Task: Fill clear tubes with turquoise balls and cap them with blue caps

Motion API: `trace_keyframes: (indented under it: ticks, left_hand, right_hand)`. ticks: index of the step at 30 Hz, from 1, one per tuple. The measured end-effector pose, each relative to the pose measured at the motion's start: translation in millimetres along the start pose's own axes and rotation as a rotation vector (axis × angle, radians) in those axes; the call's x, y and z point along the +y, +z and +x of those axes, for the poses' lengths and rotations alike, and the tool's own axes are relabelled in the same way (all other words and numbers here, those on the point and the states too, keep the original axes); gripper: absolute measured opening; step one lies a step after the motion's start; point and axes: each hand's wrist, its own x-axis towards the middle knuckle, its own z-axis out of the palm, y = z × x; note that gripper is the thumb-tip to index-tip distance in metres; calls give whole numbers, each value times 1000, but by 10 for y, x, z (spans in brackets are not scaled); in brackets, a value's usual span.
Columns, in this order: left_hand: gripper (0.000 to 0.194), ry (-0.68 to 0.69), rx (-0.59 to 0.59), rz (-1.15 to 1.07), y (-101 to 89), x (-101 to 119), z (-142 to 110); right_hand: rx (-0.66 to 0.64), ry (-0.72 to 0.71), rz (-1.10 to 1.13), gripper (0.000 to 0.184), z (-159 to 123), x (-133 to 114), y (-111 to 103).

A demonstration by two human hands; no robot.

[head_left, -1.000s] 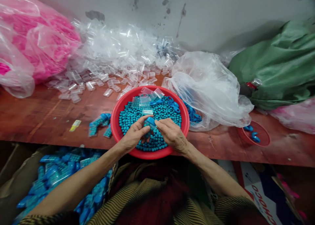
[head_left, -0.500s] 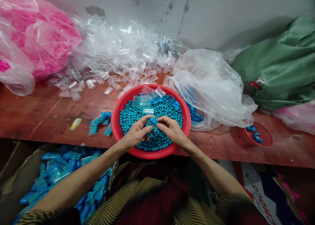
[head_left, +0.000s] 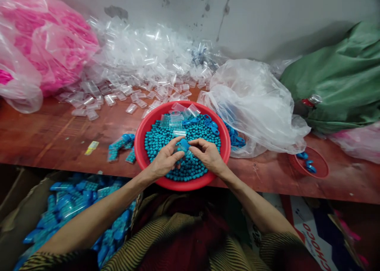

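Over the red basin [head_left: 138, 144], my left hand [head_left: 166, 158] is closed around a small clear plastic bottle with a blue cap [head_left: 184, 145]. Fingers partly cover the bottle, so its contents are hard to make out. From the other side, the thumb and forefinger of my right hand [head_left: 209, 156] pinch at the cap's edge. Blue beads [head_left: 187, 174] fill the basin below both hands. On top of the beads lie several clear empty bottles [head_left: 175, 122] and some blue caps [head_left: 210, 124].
Behind the basin are heaped clear bottles [head_left: 142, 65]. Bead-filled bottles [head_left: 120, 144] lie left; a box below holds more [head_left: 65, 203]. To the right are a white plastic bag [head_left: 255, 101], a small red basket [head_left: 322, 166] and a green sack [head_left: 332, 85]. A pink-filled bag [head_left: 53, 45] stands left.
The blue cap has tilted and shifted slightly left between my hands. My right fingertips have moved a little off its top toward its right edge. The basin's contents look the same.
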Motion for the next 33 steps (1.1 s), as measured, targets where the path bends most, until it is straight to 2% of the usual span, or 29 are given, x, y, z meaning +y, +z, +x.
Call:
trace_keyframes:
  ticks: [3, 7, 13, 17, 22, 24, 27, 30, 33]
  left_hand:
    - [65, -3, 4, -6, -3, -7, 12]
    - [63, -13, 7, 7, 20, -5, 8]
    - [64, -7, -17, -46, 21, 69, -16]
    - [63, -12, -20, -40, 18, 83, -13]
    - [59, 52, 19, -52, 48, 45, -14]
    - [54, 65, 21, -42, 56, 31, -17]
    - [41, 63, 27, 5, 78, 5, -17]
    - [31, 85, 99, 83, 127, -13, -8]
    - [28, 116, 166, 120, 172, -16, 5]
  right_hand:
    - [-17, 26, 97, 28, 10, 19, -13]
    - [-61, 8, 78, 25, 28, -7, -64]
    - [-148, 132, 203, 27, 67, -32, -101]
    - [-115, 50, 163, 25, 59, -21, -57]
    - [-140, 25, 56, 23, 49, -14, -68]
    - [-125, -42, -9, 22, 31, -4, -77]
    - [-142, -217, -151, 20, 2, 14, -84]
    - [-170, -357, -265, 25, 5, 25, -96]
    - [-157, -346, -249, 26, 40, 46, -115]
